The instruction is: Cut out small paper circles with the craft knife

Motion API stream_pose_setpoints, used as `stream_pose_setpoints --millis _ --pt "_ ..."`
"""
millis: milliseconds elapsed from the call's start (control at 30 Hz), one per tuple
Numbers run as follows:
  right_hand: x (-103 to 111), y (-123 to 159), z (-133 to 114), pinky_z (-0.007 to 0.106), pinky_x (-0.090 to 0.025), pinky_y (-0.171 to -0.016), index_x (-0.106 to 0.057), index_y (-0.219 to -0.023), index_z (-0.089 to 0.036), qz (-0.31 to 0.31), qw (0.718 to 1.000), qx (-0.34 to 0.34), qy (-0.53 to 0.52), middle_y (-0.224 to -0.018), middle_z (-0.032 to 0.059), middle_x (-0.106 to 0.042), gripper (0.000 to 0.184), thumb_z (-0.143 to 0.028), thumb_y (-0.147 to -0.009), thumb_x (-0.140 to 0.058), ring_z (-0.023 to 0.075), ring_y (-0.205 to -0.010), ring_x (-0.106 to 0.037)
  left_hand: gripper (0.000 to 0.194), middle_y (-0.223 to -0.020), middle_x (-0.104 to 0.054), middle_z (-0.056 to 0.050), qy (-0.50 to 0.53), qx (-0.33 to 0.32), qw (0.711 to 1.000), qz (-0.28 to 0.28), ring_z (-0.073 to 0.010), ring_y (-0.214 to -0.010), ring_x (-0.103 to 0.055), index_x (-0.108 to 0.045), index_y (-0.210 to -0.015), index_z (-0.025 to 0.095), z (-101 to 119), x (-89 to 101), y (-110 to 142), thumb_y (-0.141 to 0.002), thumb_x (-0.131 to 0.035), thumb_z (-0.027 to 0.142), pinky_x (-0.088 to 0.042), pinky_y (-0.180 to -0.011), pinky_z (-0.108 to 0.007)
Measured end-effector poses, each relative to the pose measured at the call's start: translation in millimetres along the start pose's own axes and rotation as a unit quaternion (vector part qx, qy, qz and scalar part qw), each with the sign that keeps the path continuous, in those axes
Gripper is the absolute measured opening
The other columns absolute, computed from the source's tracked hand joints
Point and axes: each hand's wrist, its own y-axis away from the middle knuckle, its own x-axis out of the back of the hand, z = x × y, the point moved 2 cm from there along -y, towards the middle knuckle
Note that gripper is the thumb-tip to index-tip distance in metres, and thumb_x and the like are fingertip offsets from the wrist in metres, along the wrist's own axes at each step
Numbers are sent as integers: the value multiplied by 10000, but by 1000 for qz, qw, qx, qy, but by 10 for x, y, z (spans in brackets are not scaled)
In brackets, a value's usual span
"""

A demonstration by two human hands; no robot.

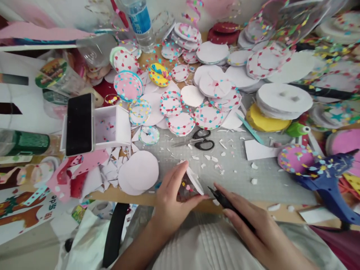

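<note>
My left hand (173, 195) grips a small white disc (194, 180) by its edges, between thumb and fingers. The disc is tilted, seen nearly edge-on, just above the front edge of the grey cutting mat (233, 161). A few coloured bits, among them a yellow star, show beneath it. In my right hand (250, 221) is a slim black pointed tool (232, 208), held like a pen. Its tip lies a little to the right of the disc, apart from it. Black-handled scissors (204, 142) rest on the mat beyond both hands.
Star-decorated discs (180, 124) and plain white discs crowd the back. A white box (112, 127) with a black phone (80, 123) on its edge stands left, near paper scraps (112, 168). A blue glue gun (329, 180) lies right. A water bottle (140, 26) stands behind.
</note>
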Motion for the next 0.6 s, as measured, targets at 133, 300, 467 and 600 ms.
stream_pose_setpoints --millis 133,300,467,600 --pt "9 33 3 312 -550 -909 -376 -1478 -263 0 1000 5 28 -1282 77 -654 529 -244 -959 -470 226 -1153 -630 712 -1231 -637 -121 13 14 1000 15 -269 -1124 -629 -479 -1309 232 -1 -14 37 -699 -809 394 -544 -950 -393" --pt "22 16 -12 312 -567 -886 -371 -1479 -285 -6 999 5 34 -1240 63 -679 537 -240 -955 -478 228 -1124 -648 718 -1230 -634 -131 21 7 1000 23 -262 -1132 -623 -477 -1301 217 -2 -26 51 -690 -820 374 -542 -952 -379" --pt "22 19 3 312 -568 -888 -375 -1476 -295 -9 1000 9 28 -1287 65 -652 542 -248 -949 -493 236 -1130 -645 727 -1232 -633 -132 17 11 999 29 -262 -1125 -626 -479 -1298 211 -6 -31 54 -682 -822 387 -546 -944 -372" --pt "9 6 14 323 -560 -906 -390 -1470 -279 -8 1000 4 25 -1298 69 -645 523 -245 -955 -481 231 -1139 -639 711 -1225 -639 -135 6 -7 1000 28 -255 -1117 -630 -486 -1291 196 26 -31 48 -687 -824 358 -541 -954 -361"
